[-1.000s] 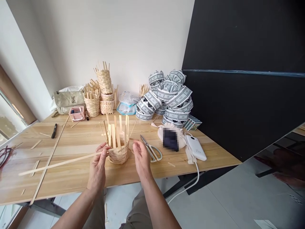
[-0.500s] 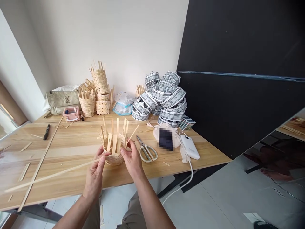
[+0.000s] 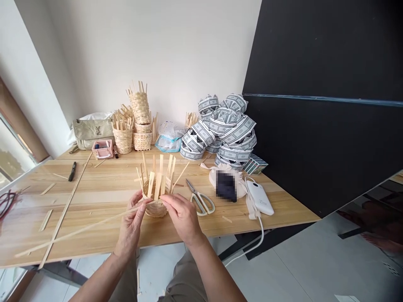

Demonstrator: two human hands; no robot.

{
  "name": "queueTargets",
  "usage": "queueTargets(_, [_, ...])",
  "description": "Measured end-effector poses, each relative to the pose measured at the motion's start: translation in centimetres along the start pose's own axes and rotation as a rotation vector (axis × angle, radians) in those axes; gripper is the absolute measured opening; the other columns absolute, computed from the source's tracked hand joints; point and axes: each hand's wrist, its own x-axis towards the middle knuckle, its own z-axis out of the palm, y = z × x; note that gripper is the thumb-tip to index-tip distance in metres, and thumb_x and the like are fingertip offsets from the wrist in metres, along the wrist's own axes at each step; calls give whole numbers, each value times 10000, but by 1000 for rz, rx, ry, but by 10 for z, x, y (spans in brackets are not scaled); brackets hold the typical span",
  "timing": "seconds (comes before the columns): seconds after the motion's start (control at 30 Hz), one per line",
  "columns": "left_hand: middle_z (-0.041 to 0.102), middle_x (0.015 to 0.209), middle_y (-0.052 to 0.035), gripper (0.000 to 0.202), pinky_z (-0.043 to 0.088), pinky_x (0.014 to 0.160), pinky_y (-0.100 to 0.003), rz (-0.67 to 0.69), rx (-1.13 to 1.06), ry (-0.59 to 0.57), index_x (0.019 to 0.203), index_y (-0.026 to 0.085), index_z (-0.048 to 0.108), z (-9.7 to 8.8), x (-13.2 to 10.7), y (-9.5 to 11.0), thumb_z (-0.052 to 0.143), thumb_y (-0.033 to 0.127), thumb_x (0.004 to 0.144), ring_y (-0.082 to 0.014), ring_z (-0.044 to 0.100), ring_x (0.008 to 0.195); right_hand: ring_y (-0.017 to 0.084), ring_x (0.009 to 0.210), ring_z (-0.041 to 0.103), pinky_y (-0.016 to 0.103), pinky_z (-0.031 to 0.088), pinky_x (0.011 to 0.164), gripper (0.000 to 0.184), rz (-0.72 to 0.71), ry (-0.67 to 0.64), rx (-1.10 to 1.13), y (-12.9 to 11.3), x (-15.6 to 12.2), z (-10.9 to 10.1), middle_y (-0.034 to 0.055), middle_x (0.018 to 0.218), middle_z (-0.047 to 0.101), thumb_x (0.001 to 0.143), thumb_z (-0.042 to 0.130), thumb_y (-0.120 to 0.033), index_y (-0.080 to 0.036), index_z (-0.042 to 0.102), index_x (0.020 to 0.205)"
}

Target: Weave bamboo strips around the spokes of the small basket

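A small woven basket (image 3: 156, 209) with upright wooden splints stands near the table's front edge, between my hands. My left hand (image 3: 134, 216) is closed at its left side, pinching a long thin wooden strip (image 3: 91, 226) between thumb and fingers. That strip trails left and down across the table. At the front right of the basket, my right hand (image 3: 182, 214) pinches the strip close to the weave. Its fingertips are by the front splints. The inside of the basket is mostly hidden by the splints.
Scissors (image 3: 201, 200) lie right of the basket, near a white power bank (image 3: 260, 198) with a cable. Finished baskets (image 3: 140, 107), a handbag (image 3: 91, 135) and patterned paper bands (image 3: 223, 121) line the back. A marker (image 3: 72, 171) and loose strips lie left.
My right hand has shifted from holding the basket's right side to its front, fingers now pinching at the strip. My left hand keeps its grip. The view has turned slightly left.
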Motion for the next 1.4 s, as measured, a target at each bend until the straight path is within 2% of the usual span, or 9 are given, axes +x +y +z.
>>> queueTargets(0.1, [512, 1258, -75, 329, 277, 1065, -406, 19, -7, -17, 872, 226, 732, -3, 0, 3, 559, 488, 772, -267, 355, 1273, 147, 725, 621, 261, 495, 674, 263, -56, -74, -80, 1, 7, 0, 31, 778, 662, 883, 422, -174, -241, 674, 853])
queueTargets(0.23, [500, 1264, -80, 347, 267, 1069, -429, 24, 28, -48, 880, 233, 731, -6, -1, 5, 535, 503, 785, -276, 354, 1269, 154, 670, 606, 266, 508, 607, 126, 64, 114, -29, 3, 5, 1, 32, 752, 626, 815, 518, -180, -214, 631, 770])
queueTargets(0.37, [495, 1274, -85, 387, 263, 1071, -455, 42, 45, -74, 937, 241, 718, -5, -3, 8, 529, 538, 775, -286, 338, 1273, 136, 570, 622, 277, 534, 569, 257, 228, 150, 122, 1, -3, 9, 49, 897, 667, 785, 522, -171, -218, 593, 1028])
queueTargets(0.5, [508, 1255, -90, 388, 283, 1059, -457, 46, 28, -76, 919, 237, 723, -3, -2, 12, 531, 541, 772, -291, 354, 1262, 155, 542, 639, 296, 539, 565, 370, 316, 74, 188, 0, -4, 10, 24, 819, 700, 781, 497, -158, -226, 539, 1142])
queueTargets(0.77, [658, 1045, -85, 301, 346, 1005, -444, 119, 47, -132, 891, 231, 723, -4, 15, 23, 526, 445, 812, -264, 400, 1210, 132, 571, 645, 193, 453, 418, 108, 468, -152, 461, 1, 17, -7, 4, 820, 667, 745, 506, -183, -208, 580, 820])
queueTargets(0.97, [679, 1039, -80, 280, 341, 1000, -451, 252, 150, -196, 863, 248, 728, 3, 24, 26, 519, 429, 816, -262, 428, 1174, 61, 404, 528, 163, 379, 356, 140, 588, -41, 503, 6, 25, 0, -28, 752, 637, 656, 614, -207, -192, 561, 784])
queueTargets(1.17, [669, 1072, -78, 267, 383, 962, -405, 348, 224, -254, 692, 248, 713, 1, 29, 25, 520, 386, 813, -269, 457, 1153, 140, 454, 603, 189, 382, 349, 176, 653, 85, 518, 4, 19, 8, -18, 625, 626, 645, 632, -287, -201, 482, 673])
queueTargets(1.3, [630, 1099, -84, 240, 430, 907, -343, 436, 322, -375, 934, 256, 698, -11, 41, 36, 486, 300, 831, -231, 528, 1076, 125, 429, 553, 202, 370, 371, 112, 618, 102, 500, 4, 16, 5, -27, 560, 603, 660, 613, -275, -194, 539, 684])
queueTargets(1.4, [627, 873, -70, 278, 478, 736, -282, 437, 429, -404, 1015, 240, 683, -19, 52, 50, 481, 255, 825, -179, 592, 814, 108, 415, 506, 204, 364, 399, 87, 604, 106, 496, 5, 15, 3, -51, 491, 550, 666, 612, -259, -189, 560, 667])
